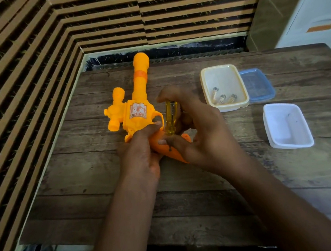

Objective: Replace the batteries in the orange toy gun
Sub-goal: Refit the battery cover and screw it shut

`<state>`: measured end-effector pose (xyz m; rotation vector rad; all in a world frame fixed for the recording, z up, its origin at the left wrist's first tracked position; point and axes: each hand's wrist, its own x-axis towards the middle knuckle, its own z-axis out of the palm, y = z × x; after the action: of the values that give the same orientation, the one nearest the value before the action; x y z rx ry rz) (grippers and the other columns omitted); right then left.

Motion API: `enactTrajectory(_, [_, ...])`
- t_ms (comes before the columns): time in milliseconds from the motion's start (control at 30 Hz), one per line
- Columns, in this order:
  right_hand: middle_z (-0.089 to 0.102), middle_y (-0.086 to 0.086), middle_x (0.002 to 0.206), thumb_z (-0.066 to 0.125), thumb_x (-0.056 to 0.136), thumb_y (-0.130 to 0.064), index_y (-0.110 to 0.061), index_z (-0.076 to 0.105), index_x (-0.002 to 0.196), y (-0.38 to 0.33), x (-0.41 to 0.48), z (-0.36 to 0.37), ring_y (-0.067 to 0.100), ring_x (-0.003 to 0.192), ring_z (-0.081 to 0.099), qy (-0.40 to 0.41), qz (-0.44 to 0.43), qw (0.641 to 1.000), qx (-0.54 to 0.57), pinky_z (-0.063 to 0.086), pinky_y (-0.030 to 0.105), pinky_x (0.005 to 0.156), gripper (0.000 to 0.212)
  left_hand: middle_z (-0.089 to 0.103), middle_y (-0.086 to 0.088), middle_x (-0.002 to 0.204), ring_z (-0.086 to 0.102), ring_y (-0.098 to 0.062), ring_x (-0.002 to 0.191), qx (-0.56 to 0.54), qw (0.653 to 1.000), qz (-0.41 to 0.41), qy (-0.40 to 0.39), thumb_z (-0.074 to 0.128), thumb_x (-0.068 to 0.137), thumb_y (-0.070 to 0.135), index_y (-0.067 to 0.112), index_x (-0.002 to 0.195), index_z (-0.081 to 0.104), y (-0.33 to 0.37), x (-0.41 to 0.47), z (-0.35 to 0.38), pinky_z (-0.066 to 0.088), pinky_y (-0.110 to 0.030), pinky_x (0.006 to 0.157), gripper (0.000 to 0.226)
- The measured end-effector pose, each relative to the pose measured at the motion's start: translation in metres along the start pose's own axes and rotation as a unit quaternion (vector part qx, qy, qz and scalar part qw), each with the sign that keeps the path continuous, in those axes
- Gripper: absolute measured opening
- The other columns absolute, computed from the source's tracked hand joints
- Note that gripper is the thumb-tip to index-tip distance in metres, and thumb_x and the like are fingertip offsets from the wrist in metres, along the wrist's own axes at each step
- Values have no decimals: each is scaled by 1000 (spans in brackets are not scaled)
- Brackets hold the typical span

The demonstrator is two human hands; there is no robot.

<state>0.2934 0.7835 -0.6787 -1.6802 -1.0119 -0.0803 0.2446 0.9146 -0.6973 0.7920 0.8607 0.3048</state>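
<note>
The orange toy gun [136, 110] lies on the wooden table [188, 194], barrel pointing away from me. My left hand [141, 154] grips its handle near the trigger guard. A screwdriver with a clear yellow handle [171, 118] stands upright in my right hand [199, 130], fingers curled round it. Its dark tip [170, 148] touches the orange grip, partly hidden by my fingers. Several batteries [224, 98] lie in a cream container [205, 84] to the right.
A blue lid [258, 85] lies beside the cream container. A white container [288, 126] sits nearer me on the right. A striped wall runs along the table's left and far sides, and the near table edge is below my forearms.
</note>
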Motion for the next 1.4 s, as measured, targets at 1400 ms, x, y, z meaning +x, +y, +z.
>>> enactTrajectory(1400, [75, 10, 102, 70, 94, 6, 0, 76, 114, -10, 3, -20, 21, 97, 74, 20, -31, 997, 64, 58, 45, 81, 21, 80, -15, 112, 76, -31, 106, 43, 999, 12, 13, 69, 89, -1, 11, 123, 72, 3, -13, 4, 61, -52, 90, 36])
